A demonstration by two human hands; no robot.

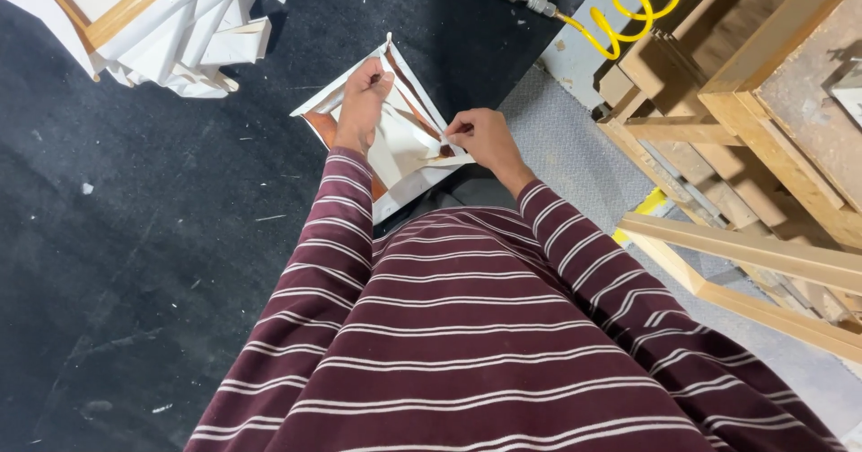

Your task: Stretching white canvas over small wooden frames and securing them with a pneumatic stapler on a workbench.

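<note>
Maroon, white-striped sleeves [467, 326] are extended forward over a black floor mat [162, 236]. The left hand [361, 102] is pinched on the upper edge of a small square frame wrapped in loose white canvas [395, 142]; the right hand [480, 138] is pinched on a folded canvas flap. Brown wood is exposed beneath the folds.

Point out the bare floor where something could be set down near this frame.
The dark floor left of the left hand is free, bordered above by the white canvas pile. The grey strip beside the right hand is narrow. The right side is crowded with wooden frames and a yellow coiled hose.
</note>
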